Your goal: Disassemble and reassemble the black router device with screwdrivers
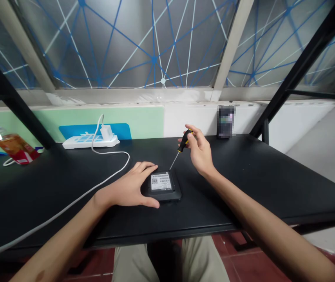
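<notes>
A flat black square device [178, 191] lies on the black desk, a white label [160, 182] with a square code and print on its upper face. My left hand [132, 186] clasps its left side, fingers along the back and thumb along the front edge. In my right hand [199, 150] is a screwdriver [184, 143] with a black and yellow handle, pinched between thumb and fingers. Its thin shaft slants down to the left, and the tip is at the device's back right edge. Whether the tip sits in a screw is too small to tell.
A white power strip [91, 141] with a plugged-in charger [106, 132] stands at the back left. From the charger a white cable [108, 178] crosses the desk [261, 188] at left. An amber drink bottle [17, 147] stands far left. A dark, pixelated upright object [225, 122] leans at the back wall.
</notes>
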`<state>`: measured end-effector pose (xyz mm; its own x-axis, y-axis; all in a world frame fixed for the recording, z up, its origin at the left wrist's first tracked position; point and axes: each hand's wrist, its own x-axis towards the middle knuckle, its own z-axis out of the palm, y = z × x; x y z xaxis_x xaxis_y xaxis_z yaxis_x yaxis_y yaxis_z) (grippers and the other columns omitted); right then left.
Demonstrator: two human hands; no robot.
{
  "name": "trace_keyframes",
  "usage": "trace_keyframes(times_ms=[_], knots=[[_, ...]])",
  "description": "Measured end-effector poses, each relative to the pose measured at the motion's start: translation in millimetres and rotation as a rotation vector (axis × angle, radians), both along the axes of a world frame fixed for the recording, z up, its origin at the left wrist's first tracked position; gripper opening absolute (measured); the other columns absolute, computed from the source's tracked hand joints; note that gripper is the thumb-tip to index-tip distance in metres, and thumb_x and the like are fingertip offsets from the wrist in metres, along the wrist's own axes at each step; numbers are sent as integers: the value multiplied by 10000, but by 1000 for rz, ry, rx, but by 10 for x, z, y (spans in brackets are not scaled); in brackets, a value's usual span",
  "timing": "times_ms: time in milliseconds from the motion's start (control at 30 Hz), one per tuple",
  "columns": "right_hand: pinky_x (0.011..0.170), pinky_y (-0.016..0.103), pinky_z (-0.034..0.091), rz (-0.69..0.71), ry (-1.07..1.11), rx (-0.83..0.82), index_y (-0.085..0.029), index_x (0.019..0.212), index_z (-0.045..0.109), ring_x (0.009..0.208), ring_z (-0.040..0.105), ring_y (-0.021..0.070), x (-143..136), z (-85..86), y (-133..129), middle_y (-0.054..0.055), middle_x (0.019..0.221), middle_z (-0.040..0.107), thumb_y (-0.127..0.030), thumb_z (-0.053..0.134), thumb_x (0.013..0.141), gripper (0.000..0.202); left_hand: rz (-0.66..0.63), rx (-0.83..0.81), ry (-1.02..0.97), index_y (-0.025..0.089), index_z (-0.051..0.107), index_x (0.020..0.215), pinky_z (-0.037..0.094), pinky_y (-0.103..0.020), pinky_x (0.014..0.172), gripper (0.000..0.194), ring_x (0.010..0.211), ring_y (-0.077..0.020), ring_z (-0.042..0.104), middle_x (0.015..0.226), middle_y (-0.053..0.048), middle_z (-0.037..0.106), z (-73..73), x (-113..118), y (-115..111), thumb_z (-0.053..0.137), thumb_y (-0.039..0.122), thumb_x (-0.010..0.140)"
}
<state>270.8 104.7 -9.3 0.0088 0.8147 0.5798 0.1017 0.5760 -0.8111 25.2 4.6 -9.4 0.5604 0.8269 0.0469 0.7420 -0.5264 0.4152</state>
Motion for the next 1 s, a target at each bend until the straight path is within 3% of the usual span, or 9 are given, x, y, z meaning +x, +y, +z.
trace_keyframes(times_ms=[133, 400, 667, 867, 1000], knots=[[859, 398, 611, 54, 74, -57, -237, 1454, 489, 946, 734, 189, -13, -40, 51, 121, 1344, 627, -422, 476, 965, 522, 26, 23, -3, 162, 295, 1572, 321, -540, 1198, 1090, 1435, -384, 335, 1566, -195, 344, -58, -4, -89, 765, 699, 747], [864, 430, 614, 76, 88, -35, -193, 1464, 462, 865, 743, 194, -37, -23, 61, 145, 1281, 668, -423, 577, 915, 606, 41, 62, -36, 174, 300, 1549, 323, -556, 1195, 982, 1433, -378, 341, 1543, -187, 359, -104, -31, -175, 766, 596, 794], [835, 401, 626, 98, 44, 10, -257, 1363, 515, 814, 724, 160, -42, -32, 102, 91, 1207, 641, -431, 571, 921, 478, -35, 65, -15, 176, 356, 1496, 361, -566, 1163, 964, 1368, -378, 416, 1461, -184, 438, -33, -83, 15, 811, 564, 740], [804, 398, 603, -68, -18, 36, -281, 1253, 591, 771, 650, 153, -28, -21, 68, 48, 1073, 642, -450, 675, 860, 435, -104, 142, 17, 183, 399, 1461, 439, -582, 1069, 981, 1252, -395, 488, 1355, -171, 499, -32, -76, 102, 808, 637, 693], [862, 407, 603, -26, -10, 54, -282, 1325, 570, 860, 695, 161, -43, -24, 17, 77, 1208, 626, -486, 529, 957, 423, -128, 155, 84, 88, 432, 1428, 419, -605, 1080, 1033, 1249, -428, 471, 1329, -216, 501, -41, -34, 143, 797, 681, 665]])
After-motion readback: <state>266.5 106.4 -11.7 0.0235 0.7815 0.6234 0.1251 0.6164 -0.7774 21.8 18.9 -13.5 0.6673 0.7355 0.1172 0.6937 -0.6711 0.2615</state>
